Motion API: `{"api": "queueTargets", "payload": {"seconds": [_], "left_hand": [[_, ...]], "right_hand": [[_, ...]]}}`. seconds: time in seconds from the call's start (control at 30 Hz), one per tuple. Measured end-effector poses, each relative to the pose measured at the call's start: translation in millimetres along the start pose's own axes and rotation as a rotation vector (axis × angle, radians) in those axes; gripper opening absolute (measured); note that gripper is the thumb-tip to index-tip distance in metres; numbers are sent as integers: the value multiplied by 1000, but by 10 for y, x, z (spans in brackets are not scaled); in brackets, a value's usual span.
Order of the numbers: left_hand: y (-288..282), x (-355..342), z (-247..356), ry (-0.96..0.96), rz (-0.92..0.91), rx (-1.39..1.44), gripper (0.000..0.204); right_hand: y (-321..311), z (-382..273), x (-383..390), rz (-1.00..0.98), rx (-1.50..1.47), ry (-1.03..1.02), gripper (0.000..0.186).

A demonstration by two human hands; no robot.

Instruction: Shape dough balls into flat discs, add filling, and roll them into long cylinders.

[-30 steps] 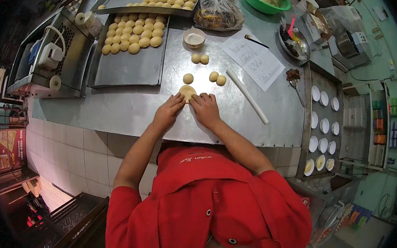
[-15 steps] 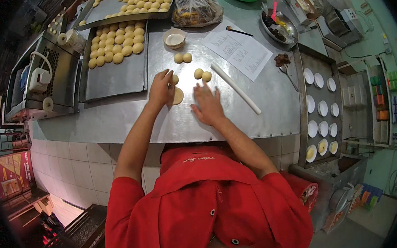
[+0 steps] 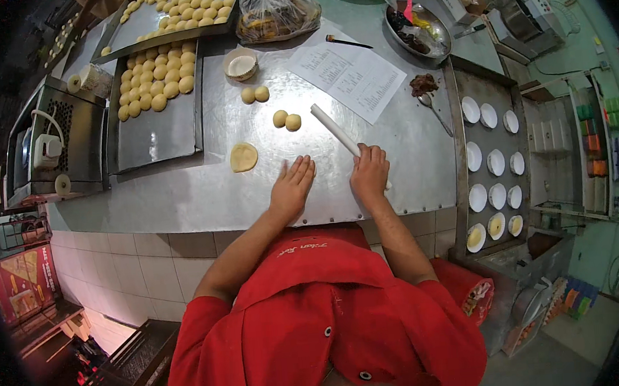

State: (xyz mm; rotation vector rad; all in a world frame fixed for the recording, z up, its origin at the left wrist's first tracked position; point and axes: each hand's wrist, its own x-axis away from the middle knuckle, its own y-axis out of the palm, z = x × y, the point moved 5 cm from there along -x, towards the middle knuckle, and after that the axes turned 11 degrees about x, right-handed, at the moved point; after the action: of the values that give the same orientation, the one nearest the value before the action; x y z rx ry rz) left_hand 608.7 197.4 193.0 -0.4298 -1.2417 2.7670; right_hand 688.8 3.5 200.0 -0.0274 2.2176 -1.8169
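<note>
My left hand (image 3: 293,185) lies palm down on the steel table (image 3: 224,199) with fingers stretched out; what is beneath its palm is hidden. To its upper left is a flattened dough round (image 3: 243,157). My right hand (image 3: 369,169) has its fingers wrapped round the lower part of a white rolling rod (image 3: 335,128). Beyond my hands sit two pairs of small dough balls (image 3: 286,120) (image 3: 254,94), and behind them a paper cup stack (image 3: 240,64).
Trays of dough balls (image 3: 155,139) stand back left, beside a steel machine (image 3: 68,131). Printed paper (image 3: 351,75), a brush (image 3: 349,42), bagged items (image 3: 275,12), a bowl (image 3: 437,41) and a spoon (image 3: 437,112) lie behind and right. A tray with white cups (image 3: 458,168) is at right.
My left hand has left the flattened dough and moved right. My right hand has moved right and taken hold of the rod. The lone dough ball beside the round is out of sight.
</note>
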Motion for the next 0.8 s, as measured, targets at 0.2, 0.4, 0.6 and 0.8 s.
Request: {"api": "queueTargets", "payload": {"seconds": [0.2,0.4,0.6,0.8], "left_hand": [[-63,82,187,-84,-169,-56,71],[-421,258,122,50,252,-270,54],[-313,248,-64,43,30,-241,45],[-644,107,169,68,197,-246,47]], "right_hand": [[-50,-247,106,-74,-60,-64,33],[-179,-345,389,23,-240,-436,32],[-257,-491,295,-2,-61,-287,34],[-268,-403,228,-97,-50,-342,35]]}}
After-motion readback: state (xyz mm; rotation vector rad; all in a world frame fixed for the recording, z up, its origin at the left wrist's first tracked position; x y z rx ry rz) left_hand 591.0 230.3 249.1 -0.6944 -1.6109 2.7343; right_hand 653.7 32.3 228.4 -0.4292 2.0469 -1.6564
